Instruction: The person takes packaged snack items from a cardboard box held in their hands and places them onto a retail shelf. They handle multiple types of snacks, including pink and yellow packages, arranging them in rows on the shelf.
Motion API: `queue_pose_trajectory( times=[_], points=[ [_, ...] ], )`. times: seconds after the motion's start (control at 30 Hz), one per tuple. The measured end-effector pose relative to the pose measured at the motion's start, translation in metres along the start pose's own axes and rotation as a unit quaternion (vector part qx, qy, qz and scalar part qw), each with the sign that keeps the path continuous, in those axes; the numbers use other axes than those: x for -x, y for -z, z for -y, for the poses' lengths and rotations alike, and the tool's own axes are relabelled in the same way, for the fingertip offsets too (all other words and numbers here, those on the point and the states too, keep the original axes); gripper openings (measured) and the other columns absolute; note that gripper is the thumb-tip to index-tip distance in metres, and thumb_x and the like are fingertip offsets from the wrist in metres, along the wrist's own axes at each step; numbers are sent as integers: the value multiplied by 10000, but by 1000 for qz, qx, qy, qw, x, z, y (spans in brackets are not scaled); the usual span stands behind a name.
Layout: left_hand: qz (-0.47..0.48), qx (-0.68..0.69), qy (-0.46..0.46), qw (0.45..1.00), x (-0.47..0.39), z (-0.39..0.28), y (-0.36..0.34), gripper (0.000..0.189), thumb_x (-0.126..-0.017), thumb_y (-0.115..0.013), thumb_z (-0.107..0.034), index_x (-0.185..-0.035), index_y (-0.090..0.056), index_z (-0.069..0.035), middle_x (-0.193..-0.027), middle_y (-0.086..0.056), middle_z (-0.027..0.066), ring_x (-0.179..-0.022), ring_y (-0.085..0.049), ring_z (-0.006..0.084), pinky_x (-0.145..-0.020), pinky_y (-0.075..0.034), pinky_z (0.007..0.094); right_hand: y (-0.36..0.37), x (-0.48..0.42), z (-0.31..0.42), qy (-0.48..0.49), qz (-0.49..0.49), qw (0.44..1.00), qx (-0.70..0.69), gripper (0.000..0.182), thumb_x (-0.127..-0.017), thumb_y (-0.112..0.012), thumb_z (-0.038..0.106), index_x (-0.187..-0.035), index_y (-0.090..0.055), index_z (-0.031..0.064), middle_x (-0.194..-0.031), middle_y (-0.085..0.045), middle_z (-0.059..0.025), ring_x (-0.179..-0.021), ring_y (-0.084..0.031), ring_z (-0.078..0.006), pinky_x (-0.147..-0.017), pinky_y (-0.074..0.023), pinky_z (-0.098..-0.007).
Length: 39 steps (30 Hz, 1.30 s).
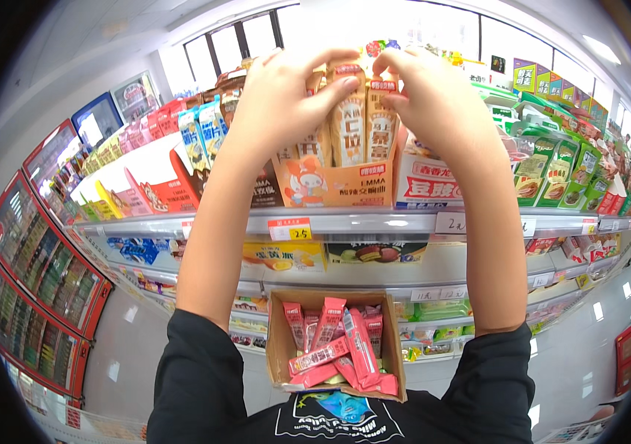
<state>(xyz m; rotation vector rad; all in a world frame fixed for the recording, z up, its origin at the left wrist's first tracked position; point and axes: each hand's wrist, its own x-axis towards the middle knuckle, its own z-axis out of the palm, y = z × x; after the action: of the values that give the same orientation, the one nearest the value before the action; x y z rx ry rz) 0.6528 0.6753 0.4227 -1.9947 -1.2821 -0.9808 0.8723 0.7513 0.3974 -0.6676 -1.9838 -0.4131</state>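
Several orange stick-shaped snack packets [347, 122] stand upright in an orange display box [332, 186] on the upper shelf. My left hand [290, 97] curls over the top of the middle packet, its thumb across the front. At the right packet [381, 127], my right hand [423, 89] has its thumb at the front and a finger at the top edge; the grip's firmness is not visible. Below my arms, an open cardboard carton [276, 338] sits against my chest. Loose pink snack packets [361, 347] lie jumbled inside it. What supports the carton is hidden.
A price rail [348, 221] edges the upper shelf. To the left stand blue snack packets [202, 130] and a red display box [168, 186]; to the right, a bean snack box [426, 180] and green packets [548, 161]. Red-framed glass cabinets [43, 266] line the far left.
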Motion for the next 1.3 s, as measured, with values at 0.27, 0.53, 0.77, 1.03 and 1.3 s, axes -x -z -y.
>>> queue_pose_trajectory(
  times=[0.27, 0.53, 0.77, 1.03, 1.3],
  points=[
    [102, 101, -12, 990, -2, -2, 18, 454, -1033, -773, -182, -1475, -684, -132, -1213, -773, 47, -910, -648, 129, -805, -557, 314, 16, -1, 14, 6, 14, 1000, -1, 377, -961, -773, 194, -1314, -702, 82, -1206, -731, -147, -1116, -706, -375, -997, -553, -475],
    [50, 66, -4, 997, 15, 9, 30, 529, -969, -833, -157, -1480, -698, -133, -1048, -765, 77, -815, -653, 107, -748, -562, 310, 15, -2, 26, 52, -26, 998, -19, 249, -957, -768, 209, -1122, -769, 22, -1037, -768, -147, -1088, -724, -340, -946, -578, -462],
    [3, -43, -3, 999, 24, 6, 18, 420, -939, -837, -299, -1333, -756, -177, -986, -750, 74, -859, -677, 235, -836, -537, 399, -10, -5, 34, 102, -50, 993, 33, 210, -903, -819, 173, -1070, -829, 46, -1104, -783, -90, -1037, -711, -321, -967, -567, -445],
    [-144, -122, -57, 980, 62, -3, 17, 444, -920, -847, -308, -1314, -741, -133, -1412, -730, 25, -1312, -636, 287, -1118, -461, 451, 22, 44, 41, 69, -198, 974, -83, 271, -924, -788, 58, -1193, -793, 23, -1115, -782, -132, -1013, -718, -316, -927, -561, -406],
    [-178, 164, 199, 950, 324, -23, -8, 70, -975, -679, -51, -1039, -703, -65, -979, -742, 101, -931, -651, 254, -915, -501, 401, 10, 301, 56, -64, -31, 981, -181, 263, -824, -764, 25, -1079, -814, 68, -679, -607, -11, -549, -569, -193, -561, -483, -349]
  ],
)
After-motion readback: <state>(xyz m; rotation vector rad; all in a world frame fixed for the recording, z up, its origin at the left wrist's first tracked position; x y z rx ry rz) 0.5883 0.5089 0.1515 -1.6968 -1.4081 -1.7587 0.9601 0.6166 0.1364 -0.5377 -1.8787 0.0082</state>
